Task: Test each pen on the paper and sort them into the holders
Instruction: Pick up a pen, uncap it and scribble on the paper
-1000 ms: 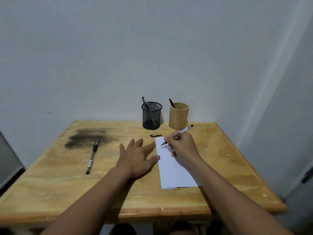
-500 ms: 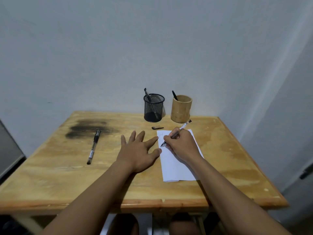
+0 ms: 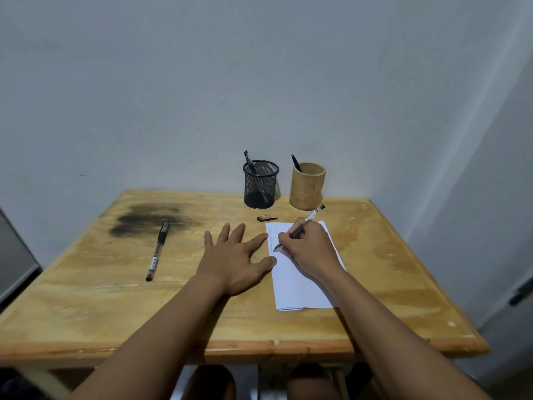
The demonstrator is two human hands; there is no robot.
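Observation:
My right hand (image 3: 310, 251) grips a clear pen (image 3: 310, 216) with its tip down on the white folded paper (image 3: 300, 287), where faint scribbles show near the top left. My left hand (image 3: 233, 262) lies flat on the table, fingers spread, thumb and forefinger touching the paper's left edge. The pen's black cap (image 3: 266, 218) lies just beyond the paper. A second pen (image 3: 157, 251), capped, lies on the table to the left. At the back stand a black mesh holder (image 3: 261, 184) and a bamboo holder (image 3: 307, 186), one pen in each.
The wooden table (image 3: 115, 298) has a dark burn-like stain (image 3: 147, 219) at the back left. A white wall rises right behind the holders and along the right side. A grey surface edge shows at the far left. My knees are under the front edge.
The pen tip has moved a little down the paper's upper left part, leaving marks. The camera has tilted down and nearer. My left hand has stayed flat by the paper.

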